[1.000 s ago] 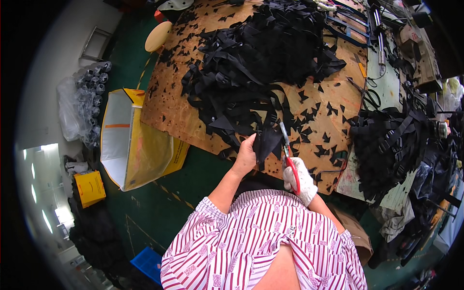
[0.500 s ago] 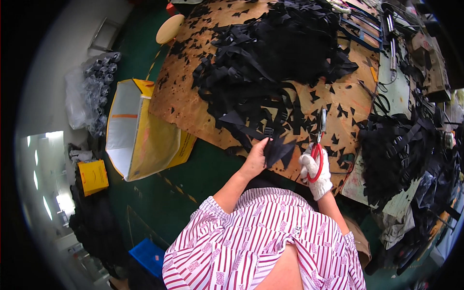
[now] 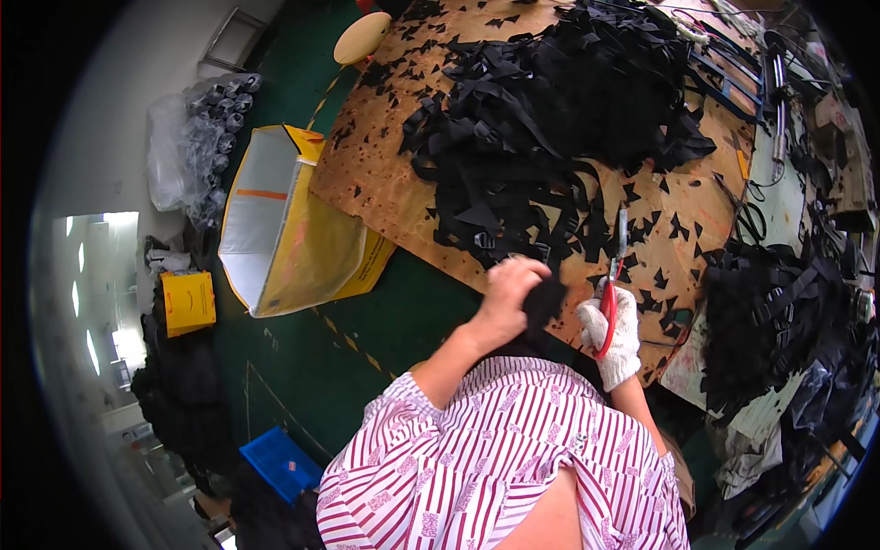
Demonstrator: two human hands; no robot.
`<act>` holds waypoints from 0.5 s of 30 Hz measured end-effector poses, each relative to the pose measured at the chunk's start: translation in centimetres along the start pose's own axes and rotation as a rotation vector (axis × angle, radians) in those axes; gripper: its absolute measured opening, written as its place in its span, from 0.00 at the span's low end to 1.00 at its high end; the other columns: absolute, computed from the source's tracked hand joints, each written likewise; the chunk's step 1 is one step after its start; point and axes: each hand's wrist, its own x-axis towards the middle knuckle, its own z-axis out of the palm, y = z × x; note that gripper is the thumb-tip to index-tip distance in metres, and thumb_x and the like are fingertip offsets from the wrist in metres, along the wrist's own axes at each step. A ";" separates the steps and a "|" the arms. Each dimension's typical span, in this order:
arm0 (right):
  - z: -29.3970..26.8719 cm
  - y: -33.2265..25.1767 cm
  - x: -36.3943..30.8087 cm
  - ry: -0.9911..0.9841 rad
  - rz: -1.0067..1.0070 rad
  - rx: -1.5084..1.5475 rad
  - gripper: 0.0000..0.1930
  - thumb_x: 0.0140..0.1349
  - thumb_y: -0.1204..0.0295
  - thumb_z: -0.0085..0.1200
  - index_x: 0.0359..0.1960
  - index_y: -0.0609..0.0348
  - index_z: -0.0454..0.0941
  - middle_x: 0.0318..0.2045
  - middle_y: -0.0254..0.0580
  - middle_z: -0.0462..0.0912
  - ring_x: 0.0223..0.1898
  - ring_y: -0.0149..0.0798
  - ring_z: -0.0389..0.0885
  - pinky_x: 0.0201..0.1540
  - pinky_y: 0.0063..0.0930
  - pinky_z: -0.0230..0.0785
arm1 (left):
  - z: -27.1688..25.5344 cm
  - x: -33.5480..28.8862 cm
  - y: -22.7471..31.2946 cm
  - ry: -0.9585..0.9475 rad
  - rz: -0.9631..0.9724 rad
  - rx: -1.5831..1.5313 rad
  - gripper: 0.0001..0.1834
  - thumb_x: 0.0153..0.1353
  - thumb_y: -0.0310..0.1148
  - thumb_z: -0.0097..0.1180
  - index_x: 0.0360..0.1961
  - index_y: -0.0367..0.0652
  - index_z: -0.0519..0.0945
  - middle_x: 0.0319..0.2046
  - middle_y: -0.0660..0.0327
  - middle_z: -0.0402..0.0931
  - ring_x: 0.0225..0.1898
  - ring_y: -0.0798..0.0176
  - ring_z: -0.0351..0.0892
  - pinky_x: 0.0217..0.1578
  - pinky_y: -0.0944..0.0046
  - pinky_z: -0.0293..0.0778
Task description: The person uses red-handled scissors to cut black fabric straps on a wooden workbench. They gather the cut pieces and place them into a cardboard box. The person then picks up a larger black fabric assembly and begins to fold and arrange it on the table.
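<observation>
My bare left hand (image 3: 502, 302) is at the near edge of the wooden table, somewhat blurred, its fingers curled against a dark piece of black webbing (image 3: 547, 304). The exact grip is partly hidden. My right hand (image 3: 616, 341), in a white knitted glove, holds red-handled scissors (image 3: 608, 316) with the blades pointing away from me. Just beyond my left hand lie black straps with plastic buckles (image 3: 484, 241). They run into a large heap of black webbing (image 3: 587, 92) farther back on the table.
Small black triangular offcuts (image 3: 678, 225) are scattered over the wooden table (image 3: 385, 197). An open yellow bag (image 3: 298, 247) stands left of it on the green floor. More black buckled straps (image 3: 761, 312) are piled at right, near another pair of scissors (image 3: 752, 220). A round stool (image 3: 362, 38) stands far left.
The view has shifted, so the table sits farther right and higher. My left hand has come off the buckled strap and its fingers have curled up. The scissors stay in my right hand.
</observation>
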 end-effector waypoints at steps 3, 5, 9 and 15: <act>-1.5 1.8 1.3 0.072 -0.053 0.007 0.26 0.50 0.77 0.61 0.49 0.58 0.61 0.29 0.38 0.75 0.19 0.28 0.73 0.17 0.18 0.66 | -3.7 -1.3 -2.2 0.229 -0.459 -0.679 0.10 0.54 0.26 0.58 0.37 0.41 0.72 0.38 0.62 0.74 0.35 0.65 0.74 0.47 0.62 0.70; -1.7 1.1 0.9 0.103 -0.019 0.023 0.25 0.50 0.76 0.61 0.47 0.58 0.61 0.28 0.37 0.74 0.16 0.26 0.71 0.15 0.18 0.63 | -8.0 -2.9 -5.4 0.461 -0.521 -0.981 0.10 0.56 0.25 0.56 0.38 0.42 0.70 0.33 0.65 0.72 0.29 0.69 0.71 0.44 0.66 0.71; -2.5 1.5 0.9 0.139 -0.004 -0.004 0.24 0.50 0.75 0.59 0.46 0.61 0.61 0.24 0.38 0.72 0.10 0.27 0.67 0.11 0.19 0.60 | -13.9 -3.1 -7.2 0.822 -0.467 -0.749 0.10 0.53 0.18 0.50 0.37 0.41 0.71 0.26 0.66 0.70 0.25 0.73 0.67 0.38 0.72 0.70; -0.9 1.4 0.2 0.188 0.008 -0.020 0.18 0.50 0.72 0.54 0.41 0.58 0.62 0.20 0.38 0.72 0.08 0.28 0.64 0.09 0.20 0.57 | -11.2 3.7 -7.5 0.089 -0.174 0.287 0.27 0.36 0.09 0.47 0.42 0.37 0.75 0.38 0.50 0.75 0.42 0.48 0.76 0.44 0.58 0.71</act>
